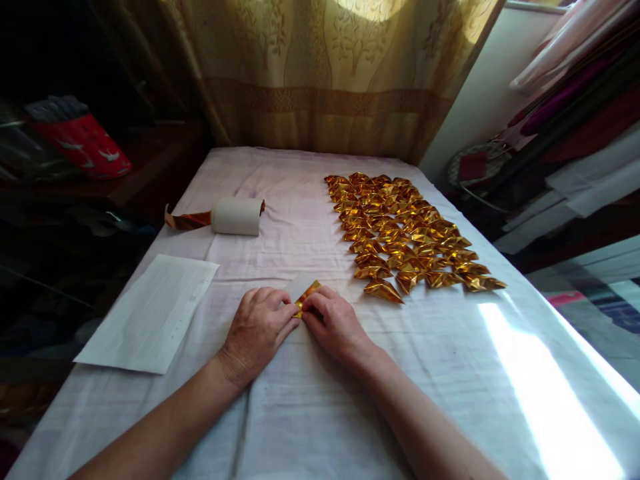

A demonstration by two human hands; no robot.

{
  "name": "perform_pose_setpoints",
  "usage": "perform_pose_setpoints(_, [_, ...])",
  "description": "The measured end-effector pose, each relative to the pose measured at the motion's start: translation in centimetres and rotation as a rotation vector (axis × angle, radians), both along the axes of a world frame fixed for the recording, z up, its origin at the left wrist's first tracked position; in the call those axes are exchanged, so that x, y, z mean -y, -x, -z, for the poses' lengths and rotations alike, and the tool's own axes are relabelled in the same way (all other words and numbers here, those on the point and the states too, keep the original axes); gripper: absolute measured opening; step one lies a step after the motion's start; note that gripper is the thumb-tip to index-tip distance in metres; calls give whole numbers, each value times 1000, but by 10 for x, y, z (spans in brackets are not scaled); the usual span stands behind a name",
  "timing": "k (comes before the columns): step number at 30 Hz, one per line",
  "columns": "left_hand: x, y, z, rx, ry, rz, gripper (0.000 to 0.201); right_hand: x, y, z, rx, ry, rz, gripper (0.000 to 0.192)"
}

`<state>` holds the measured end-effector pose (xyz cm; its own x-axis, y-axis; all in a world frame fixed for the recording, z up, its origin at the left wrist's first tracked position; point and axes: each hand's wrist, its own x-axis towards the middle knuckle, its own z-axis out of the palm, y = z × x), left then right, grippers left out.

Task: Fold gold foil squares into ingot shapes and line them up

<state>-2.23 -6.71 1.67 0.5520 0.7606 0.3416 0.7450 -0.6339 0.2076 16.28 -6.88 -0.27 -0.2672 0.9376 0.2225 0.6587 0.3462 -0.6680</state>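
Observation:
Between my two hands lies a small piece of gold foil paper (pixel 309 291), with a whitish side showing beyond its golden strip. My left hand (pixel 260 320) pinches its near left edge, thumb and fingertips pressed together. My right hand (pixel 334 320) is closed on the right edge, and the fingertips of both hands almost meet. Both hands rest low on the cloth-covered table (pixel 300 427). To the right of them several folded gold foil shapes (pixel 400 233), like pointed ingots, stand in close rows; the nearest one (pixel 383 291) sits a little beyond my right hand.
A white cardboard roll (pixel 237 217) with a copper-gold strip (pixel 189 221) coming out lies at the back left. A printed paper sheet (pixel 150 313) lies at the left. A red container (pixel 83 137) stands on a dark shelf. A curtain (pixel 320 100) hangs behind the table.

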Motion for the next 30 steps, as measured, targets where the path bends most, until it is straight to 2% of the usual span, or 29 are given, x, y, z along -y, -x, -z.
perform_pose_setpoints(4, [-8, -1, -2, -118, -55, 76, 8, 0, -5, 1, -92, -19, -43, 12])
perform_pose_setpoints(8, [-18, 1, -3, -259, -173, 178, 12, 0, -12, 4, -213, -77, -76, 23])
perform_pose_setpoints(12, [-25, 4, -6, -372, -292, 309, 17, -3, -19, 7, -112, -208, -46, 37])
perform_pose_setpoints(15, [-28, 9, -8, -376, -346, 357, 21, -7, -24, 8, 21, -254, -34, 47])
perform_pose_setpoints(18, [-31, 18, -10, -360, -332, 365, 23, -9, -27, 8, 130, -241, -23, 45])
perform_pose_setpoints(24, [-31, 37, -10, -310, -351, 342, 25, -5, -28, 2, 278, -286, -71, 23])
perform_pose_setpoints(27, [-21, 38, -6, -241, -326, 290, 27, 0, -24, -4, 334, -350, -146, 16])
perform_pose_setpoints(30, [-5, 32, 1, -159, -225, 215, 26, 6, -19, -7, 362, -353, -212, 12])
